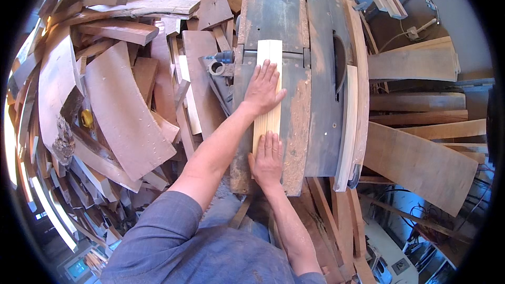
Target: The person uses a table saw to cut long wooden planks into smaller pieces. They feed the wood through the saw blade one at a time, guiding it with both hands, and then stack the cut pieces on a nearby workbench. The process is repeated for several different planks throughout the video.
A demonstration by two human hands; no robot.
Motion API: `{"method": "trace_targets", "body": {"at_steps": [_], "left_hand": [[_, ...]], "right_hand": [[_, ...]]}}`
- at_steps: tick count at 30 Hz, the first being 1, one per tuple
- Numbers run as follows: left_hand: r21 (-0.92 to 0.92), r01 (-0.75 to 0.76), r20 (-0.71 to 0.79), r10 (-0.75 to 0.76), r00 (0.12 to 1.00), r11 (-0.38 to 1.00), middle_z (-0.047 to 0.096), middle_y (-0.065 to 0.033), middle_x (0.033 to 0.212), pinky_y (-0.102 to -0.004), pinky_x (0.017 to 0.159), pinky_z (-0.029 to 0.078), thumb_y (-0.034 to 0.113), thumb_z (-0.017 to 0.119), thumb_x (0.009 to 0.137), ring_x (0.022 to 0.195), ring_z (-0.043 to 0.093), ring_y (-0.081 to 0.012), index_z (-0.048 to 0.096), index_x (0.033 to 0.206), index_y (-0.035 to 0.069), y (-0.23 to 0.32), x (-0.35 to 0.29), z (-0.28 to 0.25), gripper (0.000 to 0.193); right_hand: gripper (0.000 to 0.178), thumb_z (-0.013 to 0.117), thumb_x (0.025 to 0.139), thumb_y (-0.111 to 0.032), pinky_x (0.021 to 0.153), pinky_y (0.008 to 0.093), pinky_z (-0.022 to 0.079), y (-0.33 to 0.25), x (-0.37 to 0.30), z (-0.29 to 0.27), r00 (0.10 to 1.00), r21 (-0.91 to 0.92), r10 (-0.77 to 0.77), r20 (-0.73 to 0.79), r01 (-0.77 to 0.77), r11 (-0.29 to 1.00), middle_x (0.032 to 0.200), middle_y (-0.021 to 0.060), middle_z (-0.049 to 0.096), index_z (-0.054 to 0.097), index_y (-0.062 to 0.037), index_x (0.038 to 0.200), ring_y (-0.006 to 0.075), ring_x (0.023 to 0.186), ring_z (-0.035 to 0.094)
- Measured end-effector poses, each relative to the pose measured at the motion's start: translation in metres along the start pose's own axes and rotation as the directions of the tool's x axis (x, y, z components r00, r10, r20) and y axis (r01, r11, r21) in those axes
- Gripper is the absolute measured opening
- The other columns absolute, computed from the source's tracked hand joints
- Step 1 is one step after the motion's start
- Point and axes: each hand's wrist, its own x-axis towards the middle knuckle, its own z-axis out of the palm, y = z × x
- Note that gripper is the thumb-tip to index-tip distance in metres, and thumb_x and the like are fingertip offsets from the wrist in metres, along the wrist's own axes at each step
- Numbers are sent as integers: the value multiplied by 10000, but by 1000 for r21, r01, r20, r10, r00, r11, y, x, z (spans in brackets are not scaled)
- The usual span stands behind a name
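Note:
A pale, narrow wooden board (pixel 269 52) lies lengthwise on the grey metal table of a woodworking machine (pixel 321 121). My left hand (pixel 261 88) lies flat on the board's middle, fingers spread and pointing away from me. My right hand (pixel 267 159) presses flat on the board's near end. Neither hand wraps around the board; both palms rest on top of it. Sawdust covers the table beside the board.
A curved pale wood strip (pixel 351 121) lies along the machine's right edge. Piles of brown curved offcuts (pixel 123 110) fill the floor to the left. Flat boards (pixel 421 163) are stacked to the right. A yellow tape measure (pixel 87 119) sits among the scraps.

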Motion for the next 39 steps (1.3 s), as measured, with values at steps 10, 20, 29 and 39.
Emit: {"method": "trace_targets", "body": {"at_steps": [10,20,29,39], "left_hand": [[29,-19,-34,20,999,999,386,-230,1597,-519,1279,160,485,531,994,1565,225,-387,506,1416,-71,-14,32,8,698],[51,-15,-22,17,1000,999,378,-219,1621,-500,1286,154,482,514,1007,1575,219,-363,494,1455,-51,-31,69,8,696],[100,-48,-52,53,997,994,382,-212,1616,-493,1285,166,478,510,1013,1563,246,-369,471,1458,-46,-58,126,18,689],[128,-43,-55,51,997,991,359,-207,1636,-480,1291,158,503,460,1026,1570,235,-353,451,1484,-27,-102,228,26,701]], "right_hand": [[762,743,854,-295,1232,532,308,4,35,-3,1000,-4,7,-23,-7,1000,1577,285,426,489,80,1466,430,1493,384],[773,717,886,-298,1250,542,270,12,74,2,1000,-4,8,4,-8,1000,1580,305,409,446,99,1492,442,1510,350],[745,697,903,-300,1257,542,254,25,132,6,999,-3,-1,-41,1,1000,1587,303,401,460,110,1479,434,1518,338],[734,691,904,-286,1261,531,251,54,237,12,993,7,-27,-117,28,1000,1584,311,397,463,117,1472,431,1515,344]]}}
